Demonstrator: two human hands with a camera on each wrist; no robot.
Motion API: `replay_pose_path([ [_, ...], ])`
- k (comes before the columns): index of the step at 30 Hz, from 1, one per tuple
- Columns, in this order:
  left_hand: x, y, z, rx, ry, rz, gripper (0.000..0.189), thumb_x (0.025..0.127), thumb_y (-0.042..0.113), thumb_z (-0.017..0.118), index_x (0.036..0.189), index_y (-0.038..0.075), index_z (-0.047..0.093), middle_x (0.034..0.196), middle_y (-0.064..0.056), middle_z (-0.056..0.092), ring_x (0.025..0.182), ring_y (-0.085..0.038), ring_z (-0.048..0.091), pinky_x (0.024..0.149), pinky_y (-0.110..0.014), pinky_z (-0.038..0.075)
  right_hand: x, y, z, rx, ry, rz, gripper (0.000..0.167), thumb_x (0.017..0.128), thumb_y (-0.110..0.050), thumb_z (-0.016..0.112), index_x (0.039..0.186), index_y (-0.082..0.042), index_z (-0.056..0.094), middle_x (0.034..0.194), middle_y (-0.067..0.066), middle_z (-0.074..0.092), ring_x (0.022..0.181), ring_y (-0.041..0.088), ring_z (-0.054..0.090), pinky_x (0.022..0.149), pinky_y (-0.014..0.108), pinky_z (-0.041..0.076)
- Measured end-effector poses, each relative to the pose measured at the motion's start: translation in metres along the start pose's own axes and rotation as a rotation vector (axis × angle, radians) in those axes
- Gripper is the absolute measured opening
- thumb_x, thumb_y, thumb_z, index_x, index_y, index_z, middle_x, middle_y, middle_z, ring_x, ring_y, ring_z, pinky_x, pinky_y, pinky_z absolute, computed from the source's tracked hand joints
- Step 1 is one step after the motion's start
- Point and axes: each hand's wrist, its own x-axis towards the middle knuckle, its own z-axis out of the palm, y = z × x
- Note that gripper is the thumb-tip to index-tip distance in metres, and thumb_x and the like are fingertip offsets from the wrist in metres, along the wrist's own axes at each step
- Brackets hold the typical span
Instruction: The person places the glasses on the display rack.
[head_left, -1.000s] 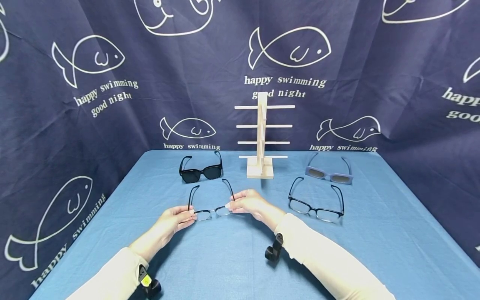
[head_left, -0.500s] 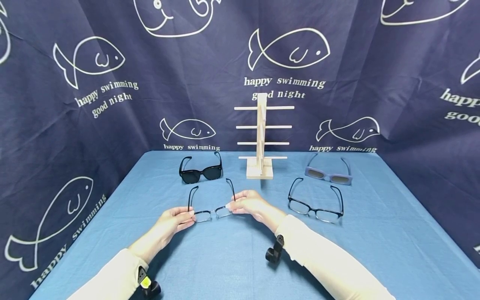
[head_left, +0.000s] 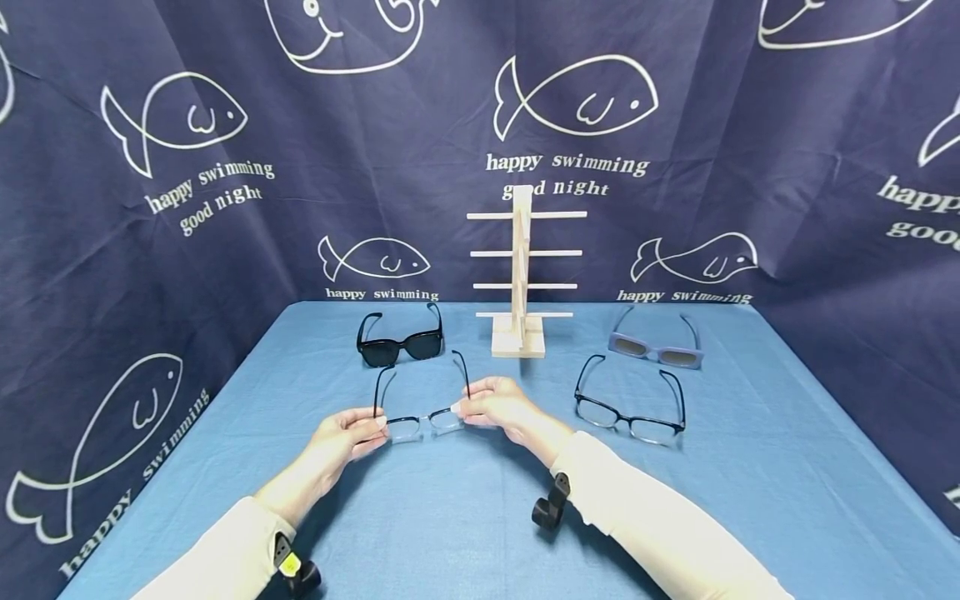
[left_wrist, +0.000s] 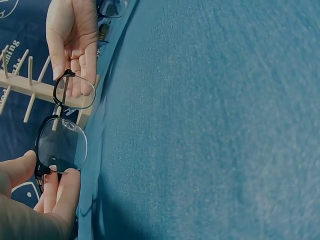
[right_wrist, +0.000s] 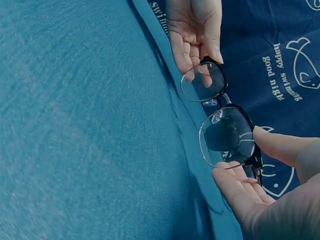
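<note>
A pair of eyeglasses (head_left: pixel 403 428) with black upper rims, clear lenses and thin dark temples is held between both hands, temples unfolded and pointing away. My left hand (head_left: pixel 347 437) pinches its left end corner between thumb and fingers. At the opposite end corner, my right hand (head_left: pixel 501 406) has the same kind of pinch. Seen in the left wrist view, the lower rim of the near lens (left_wrist: pixel 62 145) rests against the left fingertips. The right wrist view shows the right thumb on the black rim and fingers under the lens (right_wrist: pixel 227 135).
A wooden display rack (head_left: pixel 521 267) with several crossbars stands at the back middle. Black sunglasses (head_left: pixel 405 346) lie back left, purple-framed sunglasses (head_left: pixel 656 350) back right. Black-framed eyeglasses (head_left: pixel 630 421) lie right of my right hand. A printed navy curtain (head_left: pixel 375 167) hangs behind the blue table (head_left: pixel 465 525).
The held eyeglasses have risen slightly, their temple tips swinging a little upward. Both hands keep their grip and have barely moved.
</note>
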Motion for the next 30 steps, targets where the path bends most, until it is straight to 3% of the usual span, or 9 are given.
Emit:
replay_pose_path([
  [14,-0.001,0.006,0.003,0.023,0.005,0.057,0.049,0.094,0.002,0.060,0.135,-0.016,0.040,0.095,-0.003,0.071,0.088,-0.008,0.069,0.092,-0.026,0.058,-0.002,-0.002,-0.001,0.056,0.046,-0.050,0.039,0.082,0.009,0.067,0.117,0.017,0.050,0.088,0.012,0.067,0.075,0.015,0.068,0.086,0.037,0.060],
  [21,-0.002,0.009,0.006,0.007,0.011,0.068,0.048,0.093,0.002,0.061,0.134,-0.015,0.042,0.093,-0.001,0.070,0.089,-0.008,0.069,0.092,-0.026,0.057,-0.005,-0.005,-0.003,0.060,0.045,-0.054,0.041,0.083,0.009,0.067,0.120,0.017,0.050,0.093,0.017,0.069,0.085,0.022,0.071,0.093,0.044,0.057],
  [30,-0.001,0.013,0.012,0.035,0.076,0.071,0.044,0.091,0.002,0.063,0.129,-0.014,0.048,0.087,0.002,0.070,0.086,-0.007,0.069,0.089,-0.025,0.058,-0.008,-0.007,-0.003,0.068,0.085,-0.066,0.039,0.082,0.009,0.067,0.119,0.015,0.053,0.098,0.022,0.070,0.086,0.024,0.071,0.087,0.039,0.060],
])
